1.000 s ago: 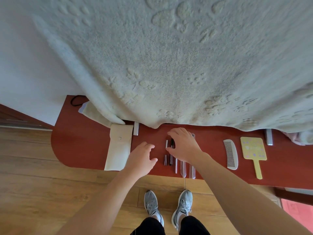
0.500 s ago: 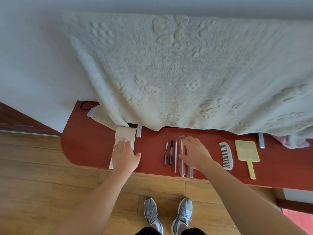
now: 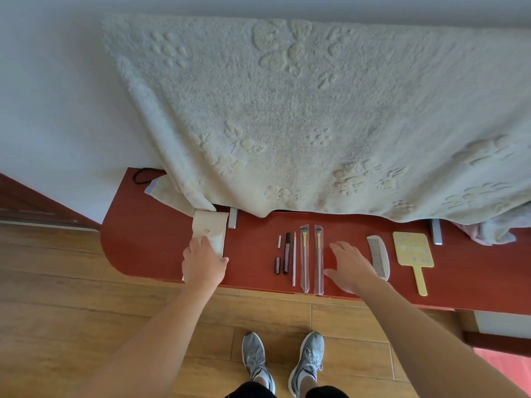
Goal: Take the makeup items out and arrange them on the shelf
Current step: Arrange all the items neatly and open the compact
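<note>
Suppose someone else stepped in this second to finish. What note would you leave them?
Left hand rests on the cream pouch on the red shelf.
Right hand open, holding nothing, hovering between the sleeved brushes and the comb.
Done: brushes, dark tube and small sticks lie in a row; comb and hand mirror to their right.
Left: check whether the pouch holds more; its inside is hidden.

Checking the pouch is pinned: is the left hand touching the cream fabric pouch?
Touching. Head view: left hand lies on the cream fabric pouch, fingertips by its snap, covering its near end.
</note>
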